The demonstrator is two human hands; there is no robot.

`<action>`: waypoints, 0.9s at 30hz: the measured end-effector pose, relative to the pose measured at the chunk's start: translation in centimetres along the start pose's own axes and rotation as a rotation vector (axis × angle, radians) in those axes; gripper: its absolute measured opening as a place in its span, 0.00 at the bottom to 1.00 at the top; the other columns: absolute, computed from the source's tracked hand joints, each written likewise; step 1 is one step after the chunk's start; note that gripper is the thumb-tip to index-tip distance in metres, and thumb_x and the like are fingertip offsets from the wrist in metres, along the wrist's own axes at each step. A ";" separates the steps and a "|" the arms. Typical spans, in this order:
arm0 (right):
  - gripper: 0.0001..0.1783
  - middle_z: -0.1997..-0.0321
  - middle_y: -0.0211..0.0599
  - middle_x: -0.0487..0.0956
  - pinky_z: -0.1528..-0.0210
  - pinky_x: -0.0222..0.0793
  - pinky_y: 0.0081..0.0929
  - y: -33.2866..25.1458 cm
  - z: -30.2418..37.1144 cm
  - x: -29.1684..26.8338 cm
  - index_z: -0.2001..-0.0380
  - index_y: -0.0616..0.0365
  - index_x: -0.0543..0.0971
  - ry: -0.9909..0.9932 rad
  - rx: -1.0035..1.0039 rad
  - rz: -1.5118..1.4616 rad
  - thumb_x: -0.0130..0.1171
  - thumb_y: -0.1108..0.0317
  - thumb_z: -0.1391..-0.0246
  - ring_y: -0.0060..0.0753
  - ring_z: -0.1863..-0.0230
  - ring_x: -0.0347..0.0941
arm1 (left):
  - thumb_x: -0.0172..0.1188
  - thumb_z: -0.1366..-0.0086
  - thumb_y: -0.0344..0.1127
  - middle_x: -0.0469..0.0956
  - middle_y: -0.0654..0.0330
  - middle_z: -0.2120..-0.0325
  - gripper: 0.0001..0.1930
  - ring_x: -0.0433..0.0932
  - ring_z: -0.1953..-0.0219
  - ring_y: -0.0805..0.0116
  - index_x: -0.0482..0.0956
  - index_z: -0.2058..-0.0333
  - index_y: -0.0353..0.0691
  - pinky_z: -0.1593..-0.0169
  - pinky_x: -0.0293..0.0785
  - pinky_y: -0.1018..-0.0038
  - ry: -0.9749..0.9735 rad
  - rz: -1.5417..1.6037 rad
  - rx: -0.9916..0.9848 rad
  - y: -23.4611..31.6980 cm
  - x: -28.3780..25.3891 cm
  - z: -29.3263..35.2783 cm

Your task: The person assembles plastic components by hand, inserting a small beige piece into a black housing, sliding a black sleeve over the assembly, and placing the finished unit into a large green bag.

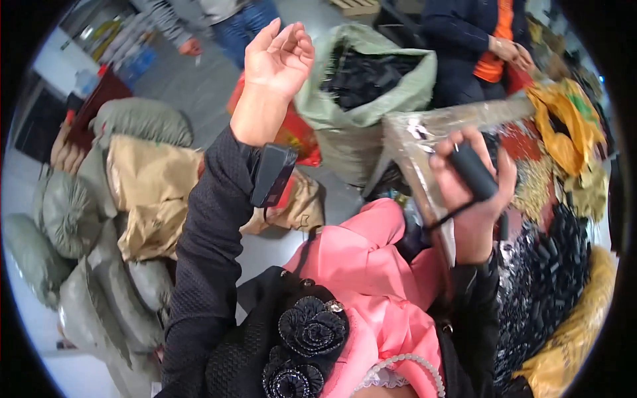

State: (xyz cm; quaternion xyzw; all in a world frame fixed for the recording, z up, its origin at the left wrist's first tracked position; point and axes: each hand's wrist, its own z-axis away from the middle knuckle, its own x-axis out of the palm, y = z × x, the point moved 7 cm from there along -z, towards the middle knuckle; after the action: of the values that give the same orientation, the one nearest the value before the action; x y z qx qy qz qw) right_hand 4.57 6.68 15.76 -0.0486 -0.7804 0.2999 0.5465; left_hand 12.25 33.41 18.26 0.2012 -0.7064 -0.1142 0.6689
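Observation:
My left hand (279, 63) is raised, palm up, with its fingers loosely curled, the thumb apart and nothing in it. A small black box-shaped device (273, 174) sits on that forearm near the sleeve cuff. Over the edge of the table, my right hand (488, 205) grips a black cylinder-shaped handheld device (472, 174) with rounded ends. From the device hangs a dark cord (452, 213). Below the right hand runs the table's edge, wrapped in clear film (418, 156).
A large pale green woven sack (345, 142) holds many black pieces. Black parts (544, 285) and gold-coloured pieces (531, 186) cover the table, beside a yellow bag (564, 126). Stuffed grey sacks (70, 212) are piled at left. A person in an orange top (494, 40) and another in jeans (245, 30) stand beyond.

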 end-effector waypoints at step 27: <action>0.21 0.73 0.40 0.73 0.73 0.64 0.31 19.9 -14.3 -7.5 0.74 0.59 0.72 0.384 0.367 -0.202 0.47 0.50 0.56 0.40 0.71 0.69 | 0.56 0.52 0.37 0.73 0.61 0.77 0.09 0.71 0.74 0.69 0.71 0.75 0.39 0.72 0.67 0.78 0.464 0.274 0.168 1.9 -19.0 2.0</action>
State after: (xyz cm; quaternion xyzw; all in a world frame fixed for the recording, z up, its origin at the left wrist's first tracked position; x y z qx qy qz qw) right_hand 15.17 25.85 2.38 0.0732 -0.5962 0.3655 0.7111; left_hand 10.43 43.19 1.85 0.1791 -0.5620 0.0855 0.8030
